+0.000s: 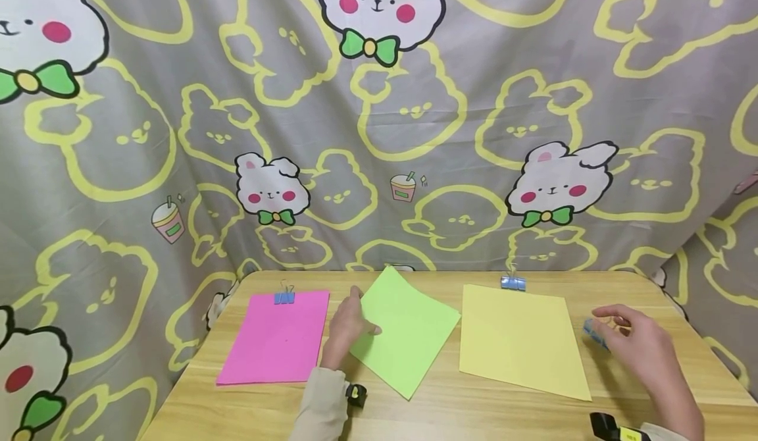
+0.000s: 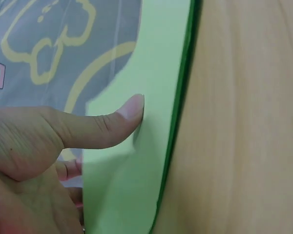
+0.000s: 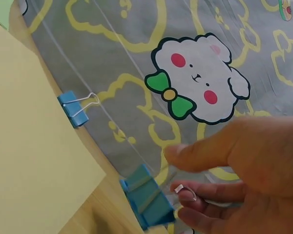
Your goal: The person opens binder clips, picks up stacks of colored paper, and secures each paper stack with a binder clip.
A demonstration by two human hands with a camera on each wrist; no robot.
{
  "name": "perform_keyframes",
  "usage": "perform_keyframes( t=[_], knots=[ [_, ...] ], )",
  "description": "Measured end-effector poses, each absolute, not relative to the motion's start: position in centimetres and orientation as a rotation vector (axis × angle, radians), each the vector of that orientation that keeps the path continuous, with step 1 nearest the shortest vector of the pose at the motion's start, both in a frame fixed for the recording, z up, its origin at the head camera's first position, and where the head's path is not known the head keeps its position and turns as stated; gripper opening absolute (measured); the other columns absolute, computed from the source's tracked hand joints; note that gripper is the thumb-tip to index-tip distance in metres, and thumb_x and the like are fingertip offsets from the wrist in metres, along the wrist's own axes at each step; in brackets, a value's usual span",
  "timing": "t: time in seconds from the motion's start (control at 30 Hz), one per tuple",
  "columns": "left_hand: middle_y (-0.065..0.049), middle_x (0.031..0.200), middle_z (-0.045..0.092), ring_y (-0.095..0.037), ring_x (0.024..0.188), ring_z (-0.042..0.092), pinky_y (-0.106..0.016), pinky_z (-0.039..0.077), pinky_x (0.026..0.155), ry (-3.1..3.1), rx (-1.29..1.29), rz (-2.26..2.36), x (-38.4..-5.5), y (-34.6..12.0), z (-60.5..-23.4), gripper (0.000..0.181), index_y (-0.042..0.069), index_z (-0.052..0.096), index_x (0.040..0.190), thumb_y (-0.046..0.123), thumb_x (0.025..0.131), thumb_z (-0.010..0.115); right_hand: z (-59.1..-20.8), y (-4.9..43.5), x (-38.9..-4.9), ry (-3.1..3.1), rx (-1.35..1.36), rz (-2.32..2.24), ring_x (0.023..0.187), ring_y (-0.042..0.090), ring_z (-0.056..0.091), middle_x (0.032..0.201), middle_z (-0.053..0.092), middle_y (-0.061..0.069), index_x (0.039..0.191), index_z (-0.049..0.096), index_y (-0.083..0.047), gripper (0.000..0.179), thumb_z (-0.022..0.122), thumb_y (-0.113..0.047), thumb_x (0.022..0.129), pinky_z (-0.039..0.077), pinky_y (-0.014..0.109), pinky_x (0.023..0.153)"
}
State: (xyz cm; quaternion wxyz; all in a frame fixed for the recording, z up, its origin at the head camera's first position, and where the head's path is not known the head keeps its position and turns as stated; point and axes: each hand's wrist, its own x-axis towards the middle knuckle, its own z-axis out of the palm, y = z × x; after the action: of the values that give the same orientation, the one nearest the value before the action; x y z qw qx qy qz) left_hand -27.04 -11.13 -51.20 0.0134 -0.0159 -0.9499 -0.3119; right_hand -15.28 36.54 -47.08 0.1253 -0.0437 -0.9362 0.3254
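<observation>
My left hand grips the left edge of a stack of light green paper, which lies turned cornerwise mid-table. In the left wrist view the thumb presses on top of the sheets while the other fingers are partly hidden behind them. At the right, my right hand pinches a blue binder clip by its wire handles, lifted above the table beside the yellow paper. The clip's mouth points away from the palm.
Pink paper lies at the left with a blue binder clip on its back edge. Another blue binder clip sits at the yellow paper's back edge. A patterned curtain hangs behind the wooden table.
</observation>
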Motion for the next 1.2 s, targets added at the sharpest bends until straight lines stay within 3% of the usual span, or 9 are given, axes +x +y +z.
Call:
perform_keyframes(
  t=[0.13,0.27,0.33,0.5,0.63,0.77,0.83,1.0,1.2],
  knots=[
    [-0.018,0.097,0.068,-0.030,0.074,0.062,-0.042,0.051,0.061,-2.987,-0.008,-0.924,-26.7,-10.7,-50.1,0.079,0.002,0.051,0.132,0.009,0.067,0.096,-47.1,37.0,-15.4,-2.745,-0.127,0.908,0.109,0.063,0.055,0.124,0.056,0.044,0.126,0.065,0.004,0.036,0.066,-0.022,0.101,0.041,0.066,0.079],
    [-0.023,0.117,0.070,-0.039,0.086,0.067,-0.049,0.056,0.067,-3.008,0.006,-0.838,-26.5,-10.5,-49.4,0.079,0.000,0.057,0.139,0.005,0.069,0.093,-47.0,37.0,-15.7,-2.764,-0.080,0.886,0.108,0.061,0.057,0.121,0.059,0.044,0.128,0.063,0.006,0.038,0.069,-0.016,0.098,0.041,0.068,0.078],
    [-0.023,0.120,0.069,-0.036,0.080,0.067,-0.045,0.055,0.061,-3.005,-0.009,-0.824,-26.3,-10.4,-49.1,0.075,0.000,0.059,0.139,-0.001,0.071,0.089,-46.9,36.9,-15.8,-2.768,-0.058,0.880,0.108,0.061,0.059,0.120,0.060,0.043,0.129,0.062,0.007,0.039,0.070,-0.014,0.097,0.042,0.068,0.077],
    [-0.018,0.089,0.070,-0.020,0.054,0.045,-0.029,0.034,0.044,-3.000,-0.099,-0.851,-26.2,-10.7,-49.2,0.061,0.001,0.061,0.135,-0.016,0.076,0.065,-46.7,36.5,-16.1,-2.754,-0.037,0.874,0.107,0.061,0.057,0.118,0.061,0.043,0.128,0.063,0.007,0.038,0.071,-0.011,0.096,0.043,0.069,0.076],
    [-0.014,0.074,0.063,-0.016,0.053,0.042,-0.026,0.035,0.044,-2.975,-0.185,-0.982,-26.7,-11.9,-49.9,0.050,0.002,0.064,0.131,-0.012,0.084,0.056,-46.8,36.4,-16.2,-2.740,-0.035,0.866,0.106,0.062,0.056,0.117,0.060,0.043,0.126,0.064,0.007,0.036,0.071,-0.009,0.094,0.042,0.069,0.076],
    [-0.017,0.087,0.068,-0.020,0.067,0.060,-0.032,0.053,0.058,-2.843,-0.201,-1.324,-27.2,-13.7,-49.9,0.027,-0.009,0.065,0.121,0.000,0.096,0.058,-47.0,36.3,-16.3,-2.734,-0.029,0.868,0.105,0.063,0.056,0.118,0.059,0.044,0.126,0.064,0.007,0.036,0.072,-0.007,0.094,0.042,0.070,0.076],
    [-0.022,0.100,0.070,-0.027,0.081,0.067,-0.041,0.060,0.072,-2.739,-0.159,-1.518,-27.3,-14.4,-49.5,0.032,-0.011,0.061,0.127,0.005,0.100,0.059,-47.1,36.4,-16.3,-2.739,-0.030,0.877,0.106,0.063,0.055,0.119,0.058,0.044,0.127,0.063,0.007,0.037,0.071,-0.008,0.095,0.041,0.070,0.078],
    [-0.023,0.121,0.067,-0.034,0.108,0.064,-0.054,0.052,0.099,-2.473,0.013,-1.847,-27.4,-15.0,-48.3,0.034,-0.004,0.060,0.132,0.012,0.102,0.060,-47.4,36.4,-16.0,-2.726,-0.038,0.886,0.106,0.062,0.057,0.123,0.053,0.043,0.126,0.064,0.006,0.035,0.070,-0.006,0.094,0.039,0.070,0.080],
    [-0.019,0.115,0.070,-0.030,0.105,0.065,-0.051,0.051,0.100,-2.359,-0.005,-1.965,-27.5,-15.1,-48.1,0.026,-0.004,0.066,0.122,0.011,0.101,0.064,-47.7,36.5,-15.7,-2.672,-0.039,0.894,0.103,0.063,0.056,0.121,0.054,0.040,0.124,0.064,0.006,0.034,0.072,-0.002,0.092,0.040,0.068,0.079]
  ],
)
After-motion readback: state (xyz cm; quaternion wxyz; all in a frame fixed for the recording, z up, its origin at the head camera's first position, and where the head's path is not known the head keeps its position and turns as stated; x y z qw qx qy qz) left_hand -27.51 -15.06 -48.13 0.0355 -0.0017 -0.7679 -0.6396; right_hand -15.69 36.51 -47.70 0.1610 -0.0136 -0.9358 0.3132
